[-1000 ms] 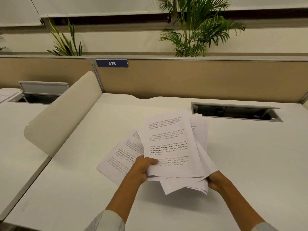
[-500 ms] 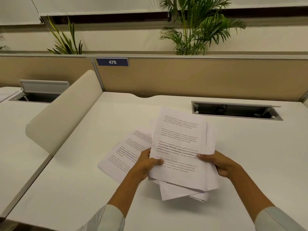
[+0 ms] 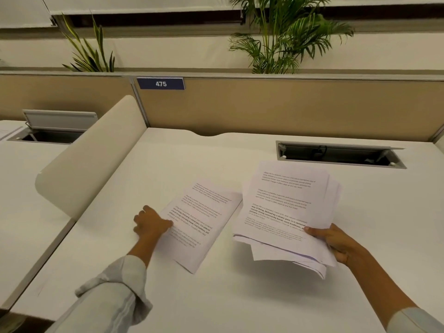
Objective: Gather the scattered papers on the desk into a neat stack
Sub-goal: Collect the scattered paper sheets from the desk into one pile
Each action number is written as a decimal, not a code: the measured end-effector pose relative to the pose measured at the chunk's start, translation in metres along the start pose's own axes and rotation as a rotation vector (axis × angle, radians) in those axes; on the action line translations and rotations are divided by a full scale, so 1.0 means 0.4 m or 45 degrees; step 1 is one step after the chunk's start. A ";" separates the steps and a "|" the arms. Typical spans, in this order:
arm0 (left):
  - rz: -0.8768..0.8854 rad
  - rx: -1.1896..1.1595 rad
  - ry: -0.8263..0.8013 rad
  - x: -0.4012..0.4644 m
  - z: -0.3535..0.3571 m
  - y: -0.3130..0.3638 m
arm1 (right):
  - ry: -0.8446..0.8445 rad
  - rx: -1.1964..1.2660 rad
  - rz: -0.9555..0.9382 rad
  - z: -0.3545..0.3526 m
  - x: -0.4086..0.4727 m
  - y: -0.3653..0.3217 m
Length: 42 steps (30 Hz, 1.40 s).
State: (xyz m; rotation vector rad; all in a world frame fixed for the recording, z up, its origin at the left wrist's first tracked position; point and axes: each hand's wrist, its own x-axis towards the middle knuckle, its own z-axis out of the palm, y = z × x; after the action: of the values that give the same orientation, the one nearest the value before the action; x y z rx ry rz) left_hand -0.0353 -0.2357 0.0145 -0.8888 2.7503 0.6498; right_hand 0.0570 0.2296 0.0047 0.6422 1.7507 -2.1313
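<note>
Held sheaf (image 3: 286, 207): several white printed sheets, edges uneven, lower corners fanned out and sagging; lifted off the desk, pinched at its lower right corner between the right-hand fingers (image 3: 319, 233) and thumb.
Loose sheets (image 3: 199, 224): white, printed, lying flat and skewed on the desk; left edge under the left-hand fingers (image 3: 161, 223).
Separation: the two apart, narrow gap.

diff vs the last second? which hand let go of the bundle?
The left hand let go of the bundle of papers and moved left onto the edge of the loose sheets lying on the desk. The right hand shifted from the bundle's lower corner to its right edge, and now holds it alone, carried rightward off the loose sheets. Unchanged: the loose sheets lie flat, and the bundle is uneven.
</note>
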 end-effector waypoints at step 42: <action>0.173 -1.209 -1.085 -0.175 0.042 0.247 | -0.245 -0.019 -0.143 0.146 0.003 -0.015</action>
State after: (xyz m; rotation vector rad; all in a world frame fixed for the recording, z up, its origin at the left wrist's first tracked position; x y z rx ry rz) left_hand -0.0368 -0.1202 0.0548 -0.3556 1.6717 1.8891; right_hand 0.0446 0.1736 0.0179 0.3285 1.7324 -2.1697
